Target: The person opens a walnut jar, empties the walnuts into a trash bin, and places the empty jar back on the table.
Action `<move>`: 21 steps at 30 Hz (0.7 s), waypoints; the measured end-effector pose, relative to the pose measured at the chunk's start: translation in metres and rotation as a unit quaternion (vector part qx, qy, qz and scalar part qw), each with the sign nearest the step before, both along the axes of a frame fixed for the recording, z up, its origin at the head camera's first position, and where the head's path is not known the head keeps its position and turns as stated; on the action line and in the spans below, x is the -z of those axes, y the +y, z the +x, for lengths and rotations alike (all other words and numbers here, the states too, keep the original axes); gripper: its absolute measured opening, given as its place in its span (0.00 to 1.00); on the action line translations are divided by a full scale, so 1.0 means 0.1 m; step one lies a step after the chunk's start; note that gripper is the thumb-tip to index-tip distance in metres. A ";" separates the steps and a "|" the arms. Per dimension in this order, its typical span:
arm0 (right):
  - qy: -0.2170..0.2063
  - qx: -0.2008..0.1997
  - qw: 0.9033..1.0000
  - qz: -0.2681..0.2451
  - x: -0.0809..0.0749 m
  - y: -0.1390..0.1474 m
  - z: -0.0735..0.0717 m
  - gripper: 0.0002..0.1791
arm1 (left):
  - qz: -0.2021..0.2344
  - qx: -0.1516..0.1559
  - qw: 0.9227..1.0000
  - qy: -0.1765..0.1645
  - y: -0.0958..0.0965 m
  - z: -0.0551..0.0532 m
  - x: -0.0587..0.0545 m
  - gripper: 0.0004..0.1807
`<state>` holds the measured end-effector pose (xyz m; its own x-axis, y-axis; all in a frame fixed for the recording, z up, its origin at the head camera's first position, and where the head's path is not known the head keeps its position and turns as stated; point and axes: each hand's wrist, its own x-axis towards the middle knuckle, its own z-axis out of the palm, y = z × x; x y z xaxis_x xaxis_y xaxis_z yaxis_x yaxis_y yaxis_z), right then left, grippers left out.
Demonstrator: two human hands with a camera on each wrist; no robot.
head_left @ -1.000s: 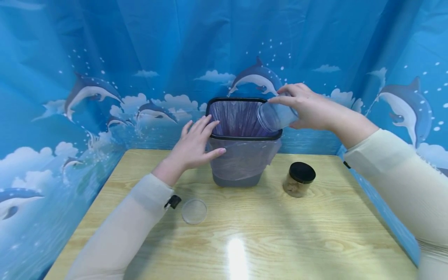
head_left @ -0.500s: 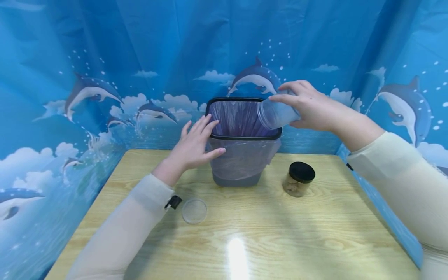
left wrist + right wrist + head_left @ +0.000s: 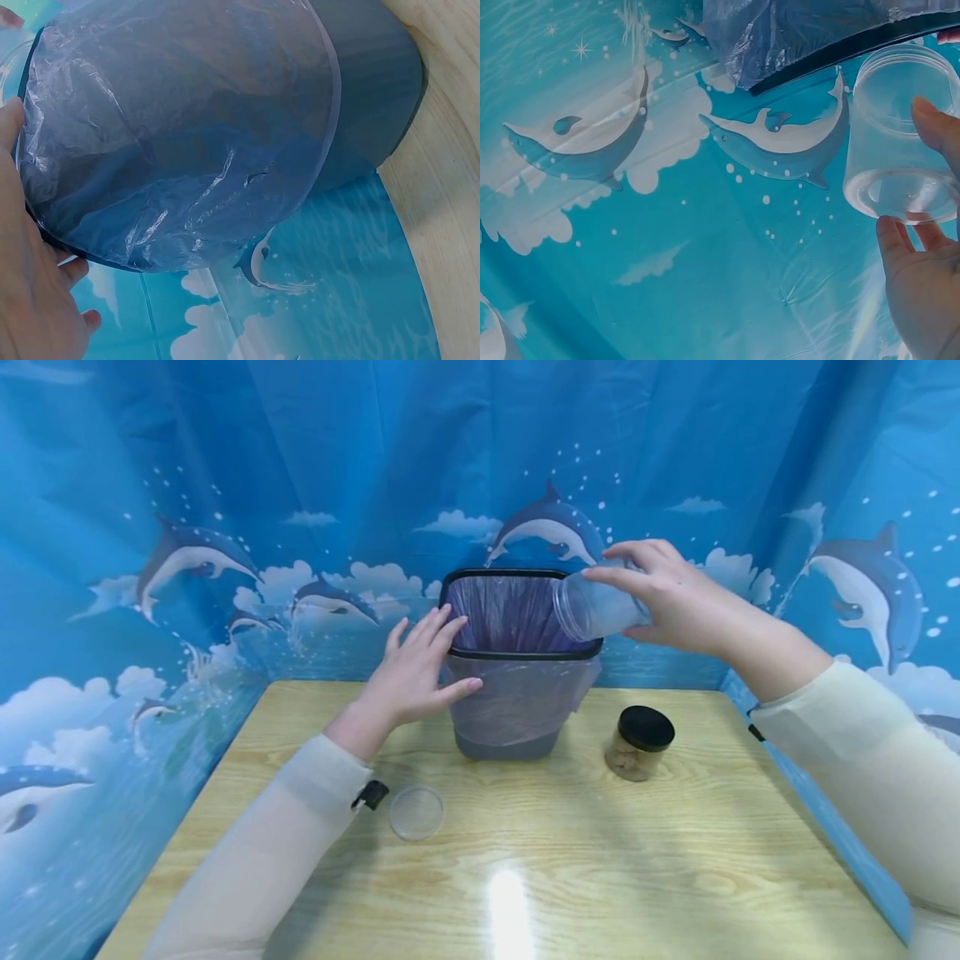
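Note:
My right hand (image 3: 678,597) grips a clear plastic jar (image 3: 597,607), thumb on one side and fingers on the other. The jar lies tipped on its side, its open threaded mouth facing left over the right rim of a trash bin (image 3: 506,748). No contents show in the jar (image 3: 900,161) in the right wrist view. With fingers spread, my left hand (image 3: 408,677) rests at the bin's left rim, thumb along the front. A purple translucent bag (image 3: 517,693) lines the bin and folds down over its outside; the rim is black.
A clear round lid (image 3: 416,813) lies on the wooden table (image 3: 600,877) near my left wrist. To the bin's right stands a jar with a black lid (image 3: 641,743) and brownish contents. A blue dolphin-print curtain (image 3: 360,460) hangs behind and at both sides.
My right hand has shifted slightly to the right with the tipped jar, its mouth still over the bin. The left hand and the other things stay in place.

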<state>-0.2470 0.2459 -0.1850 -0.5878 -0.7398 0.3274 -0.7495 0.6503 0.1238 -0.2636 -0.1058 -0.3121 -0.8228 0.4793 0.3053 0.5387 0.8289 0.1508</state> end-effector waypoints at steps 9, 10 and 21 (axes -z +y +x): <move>0.021 -0.030 0.999 -0.038 0.06 0.03 0.04 0.49 | -0.003 0.004 1.000 0.016 -0.02 0.02 0.03 0.53; 0.028 -0.035 0.998 -0.042 0.06 0.04 0.05 0.49 | -0.003 0.005 1.000 0.019 -0.02 0.03 0.03 0.52; 0.064 -0.061 0.994 -0.071 0.20 0.10 0.11 0.52 | -0.009 0.017 0.999 0.035 -0.05 0.16 0.06 0.51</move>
